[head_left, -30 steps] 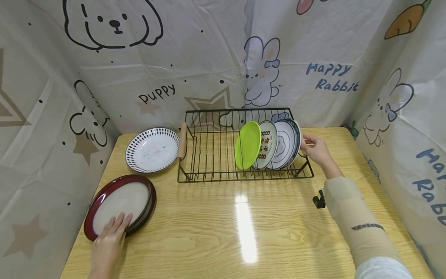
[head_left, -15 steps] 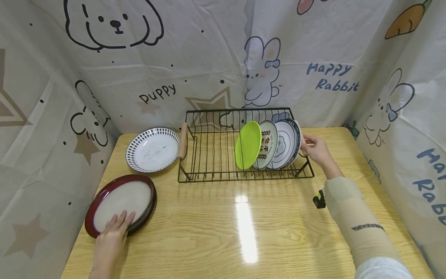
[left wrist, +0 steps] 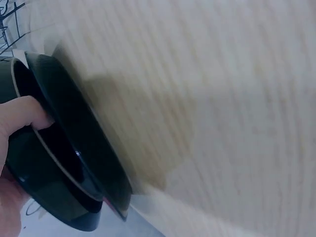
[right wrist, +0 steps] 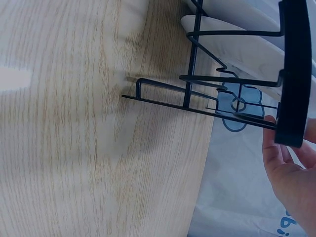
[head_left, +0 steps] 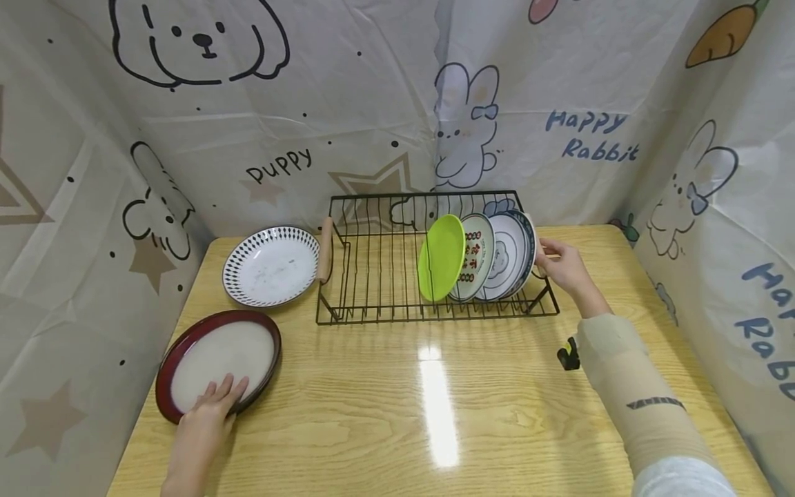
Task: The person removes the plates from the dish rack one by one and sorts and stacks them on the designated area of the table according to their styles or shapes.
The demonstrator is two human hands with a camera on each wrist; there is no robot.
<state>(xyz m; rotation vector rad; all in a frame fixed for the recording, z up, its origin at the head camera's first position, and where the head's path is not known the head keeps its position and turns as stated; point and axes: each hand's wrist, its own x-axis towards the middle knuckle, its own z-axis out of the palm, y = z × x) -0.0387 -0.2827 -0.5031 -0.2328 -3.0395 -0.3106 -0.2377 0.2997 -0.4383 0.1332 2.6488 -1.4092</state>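
At the table's left, a dark-red-rimmed plate with a pale centre (head_left: 220, 362) lies over a second dark plate (left wrist: 86, 113). My left hand (head_left: 203, 431) pinches the upper plate by its near edge. Its fingers lie across the pale face, while the thumb (left wrist: 32, 112) reaches into the gap between the two plates in the left wrist view. My right hand (head_left: 565, 267) holds the right end handle (left wrist: 10, 10) of the black wire dish rack (head_left: 373, 321). In the right wrist view, the fingers of my right hand (right wrist: 291, 173) curl behind that dark-looking handle bar.
Leaning in the rack's right half are a lime green plate (head_left: 442, 259), a plate with red lettering (head_left: 477, 255) and white plates with a blue rim (head_left: 506, 259). A patterned white dish (head_left: 273, 268) stands left of the rack. A small black object (head_left: 568, 355) lies near my right forearm.
My left hand and the red-rimmed plate have shifted slightly right, and less of the lower plate shows in the head view. My right hand keeps its place on the rack.
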